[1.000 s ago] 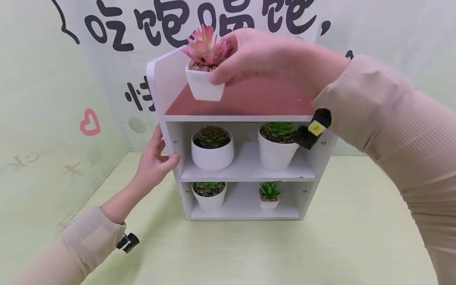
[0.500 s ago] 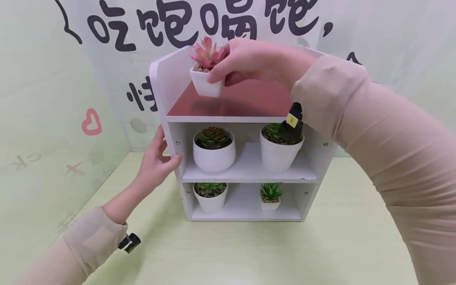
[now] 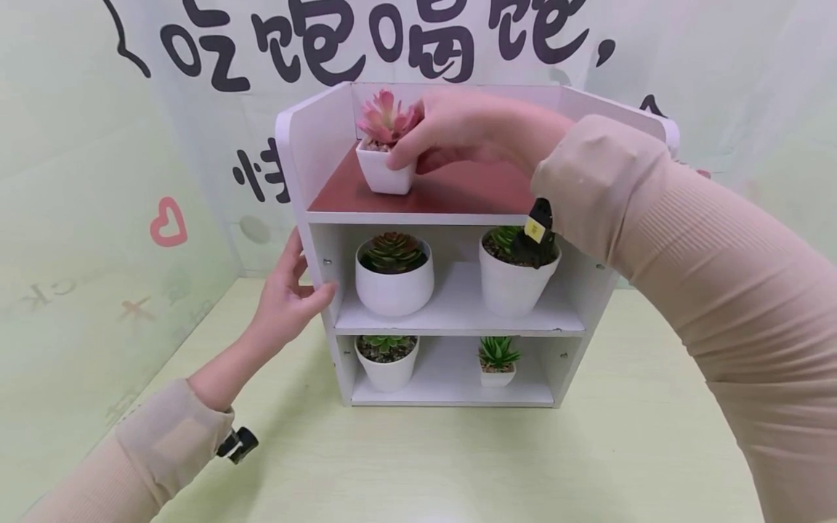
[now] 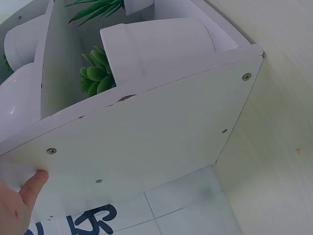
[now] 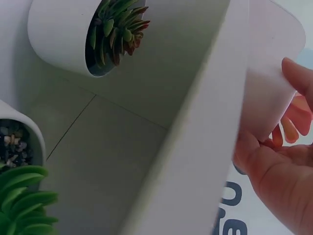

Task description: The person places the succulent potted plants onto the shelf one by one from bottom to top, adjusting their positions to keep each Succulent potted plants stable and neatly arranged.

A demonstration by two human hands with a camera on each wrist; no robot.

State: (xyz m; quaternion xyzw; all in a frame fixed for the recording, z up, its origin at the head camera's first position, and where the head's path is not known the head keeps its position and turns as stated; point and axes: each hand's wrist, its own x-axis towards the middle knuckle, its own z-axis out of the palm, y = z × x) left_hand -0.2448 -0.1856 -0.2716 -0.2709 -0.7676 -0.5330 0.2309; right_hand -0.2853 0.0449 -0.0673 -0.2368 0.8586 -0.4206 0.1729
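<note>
My right hand (image 3: 464, 134) holds a small potted pink succulent (image 3: 387, 171) by its square white pot, over the red-topped upper level of a white shelf unit (image 3: 392, 217). The pot is upright near the left side; I cannot tell whether its base touches the red surface (image 3: 484, 190). In the right wrist view, fingers and thumb sit on both sides of the pot (image 5: 269, 93), with the pink leaves (image 5: 297, 117) partly hidden. My left hand (image 3: 284, 298) grips the unit's left side panel, thumb at the front edge. One fingertip (image 4: 40, 177) rests on its outer face.
Succulents in white pots fill the lower levels: a round pot (image 3: 394, 287) and a tapered pot (image 3: 516, 287) in the middle, a tapered pot (image 3: 389, 369) and a small square pot (image 3: 498, 374) at the bottom. The unit stands on a pale table (image 3: 431, 457) before a lettered backdrop (image 3: 229, 138).
The right hand has lowered the potted pink succulent toward the red surface. It first shifted left with its sleeve. The left hand stays on the side panel.
</note>
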